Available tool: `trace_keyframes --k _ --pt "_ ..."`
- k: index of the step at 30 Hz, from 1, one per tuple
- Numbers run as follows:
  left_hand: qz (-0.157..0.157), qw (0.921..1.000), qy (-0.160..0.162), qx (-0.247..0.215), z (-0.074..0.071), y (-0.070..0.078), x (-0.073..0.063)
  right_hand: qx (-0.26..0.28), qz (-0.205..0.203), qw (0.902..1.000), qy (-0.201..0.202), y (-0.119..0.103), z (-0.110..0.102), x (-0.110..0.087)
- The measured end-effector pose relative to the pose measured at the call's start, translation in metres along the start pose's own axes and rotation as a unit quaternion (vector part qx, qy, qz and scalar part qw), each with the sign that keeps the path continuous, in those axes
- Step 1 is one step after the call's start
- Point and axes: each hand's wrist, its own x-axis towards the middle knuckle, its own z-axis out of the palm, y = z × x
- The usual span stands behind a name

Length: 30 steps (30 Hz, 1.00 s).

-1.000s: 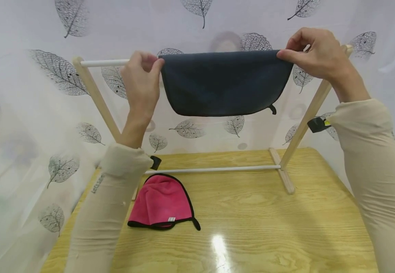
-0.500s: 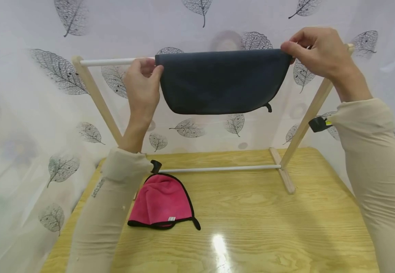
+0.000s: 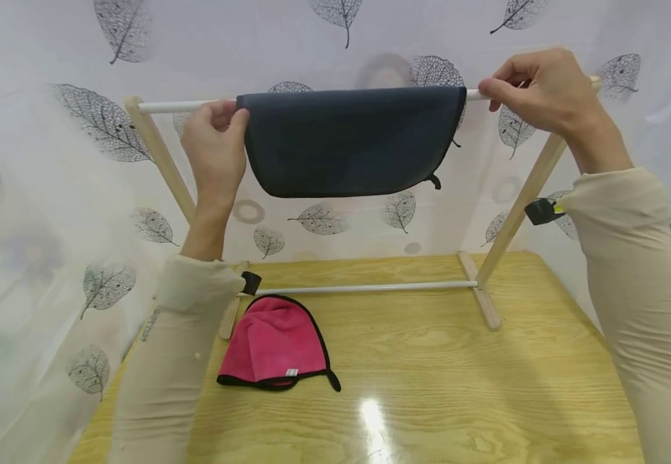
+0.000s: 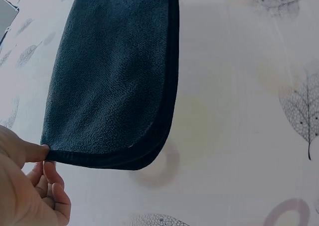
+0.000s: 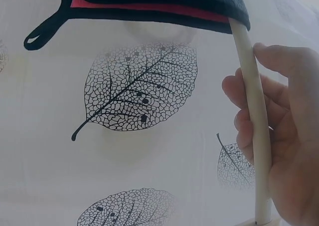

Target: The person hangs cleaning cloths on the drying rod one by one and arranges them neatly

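Note:
A dark blue towel (image 3: 352, 145) with black edging hangs folded over the white top rod (image 3: 175, 107) of a wooden rack. My left hand (image 3: 216, 145) pinches the towel's upper left corner between thumb and fingers, seen closely in the left wrist view beside the towel (image 4: 112, 76). To the right of the towel, my right hand (image 3: 544, 90) holds the bare rod, apart from the fabric. In the right wrist view the thumb and curled fingers of that hand (image 5: 294, 121) lie about the rod (image 5: 255, 106). A pink underside and a black loop (image 5: 45, 32) show there.
A folded pink towel (image 3: 280, 341) with black edging lies on the wooden table (image 3: 457, 386), near the rack's left foot (image 3: 229, 317). The rack's right post (image 3: 521, 206) and lower rod (image 3: 364, 287) stand behind. A leaf-patterned curtain (image 3: 335, 225) hangs at the back.
My right hand has let go of the blue towel's right corner and now holds the rod. The left hand has moved left, and the towel has slid left along the rod with it.

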Motion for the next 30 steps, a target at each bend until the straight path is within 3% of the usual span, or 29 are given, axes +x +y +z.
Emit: trace_keyframes --k 14,19,24,30 --pt "-0.015 0.9956 -0.034 0.087 -0.019 -0.007 0.005 0.009 0.0 0.9999 -0.007 0.001 -0.002 -0.001" --pt "-0.015 0.997 -0.023 0.072 -0.027 -0.01 0.008 0.008 -0.003 0.9999 -0.008 0.001 -0.003 0.0" --pt "-0.032 0.9981 -0.019 0.049 -0.037 -0.014 0.013 0.012 0.0 0.9999 -0.011 0.0 -0.003 0.0" --pt "-0.053 0.9971 -0.006 0.054 -0.049 -0.022 0.022 0.024 0.004 0.9996 -0.013 0.0 -0.003 0.001"
